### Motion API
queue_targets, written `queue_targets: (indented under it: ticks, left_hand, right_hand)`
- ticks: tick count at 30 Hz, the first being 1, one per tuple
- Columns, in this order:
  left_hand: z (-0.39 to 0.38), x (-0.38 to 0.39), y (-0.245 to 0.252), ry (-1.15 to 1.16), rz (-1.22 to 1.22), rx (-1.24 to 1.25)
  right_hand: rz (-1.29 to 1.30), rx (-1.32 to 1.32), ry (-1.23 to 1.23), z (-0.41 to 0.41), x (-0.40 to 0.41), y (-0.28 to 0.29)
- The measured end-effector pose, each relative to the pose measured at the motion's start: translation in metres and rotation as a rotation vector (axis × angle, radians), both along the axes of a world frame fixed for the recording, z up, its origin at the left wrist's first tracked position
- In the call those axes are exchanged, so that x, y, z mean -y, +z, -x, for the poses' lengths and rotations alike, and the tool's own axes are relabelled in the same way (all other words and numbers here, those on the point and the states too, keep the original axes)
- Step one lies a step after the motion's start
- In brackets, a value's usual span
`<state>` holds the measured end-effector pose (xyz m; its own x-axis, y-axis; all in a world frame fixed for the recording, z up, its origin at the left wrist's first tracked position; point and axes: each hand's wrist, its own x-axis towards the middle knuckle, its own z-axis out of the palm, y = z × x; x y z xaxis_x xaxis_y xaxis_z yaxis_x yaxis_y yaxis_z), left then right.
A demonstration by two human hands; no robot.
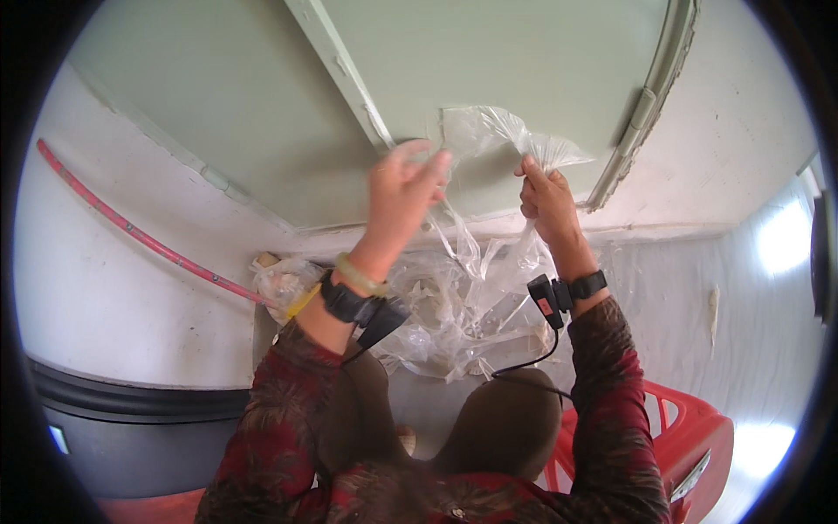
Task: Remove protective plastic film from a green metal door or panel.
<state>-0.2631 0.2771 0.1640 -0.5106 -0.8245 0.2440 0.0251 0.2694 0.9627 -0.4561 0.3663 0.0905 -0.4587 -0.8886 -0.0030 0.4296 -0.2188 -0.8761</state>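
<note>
Bunched clear plastic film (484, 128) hangs in front of a pale green door panel (556, 52). My right hand (548, 196) is closed around its gathered part, with a fanned end sticking out above the fist. My left hand (406, 173) is blurred beside the film's left edge, fingers partly curled. Whether it grips any film cannot be made out. Loose strands run down from between the hands to a crumpled heap of plastic film (445, 308) on the floor before my knees. Black devices are strapped to both wrists, the right one (546, 301) with a cable.
A long red strip (144, 239) leans along the white wall at left. Its lower end meets a stuffed plastic bag (288, 281). At lower left stands a dark grey container (150, 439). A red plastic chair (694, 432) is at lower right. A metal hinge (635, 121) edges the door.
</note>
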Motion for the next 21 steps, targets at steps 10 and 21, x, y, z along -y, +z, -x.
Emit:
queue_targets:
  ticks: [10,21]
  left_hand:
    - [0.06,0.0,0.001,-0.037,0.211,-0.015]
    - [-0.011,-0.044,-0.064,-0.09,0.02,0.086]
  right_hand:
    - [-0.011,-0.013,-0.01,0.001,-0.006,-0.008]
    - [-0.14,-0.139,0.036,0.002,-0.038,-0.066]
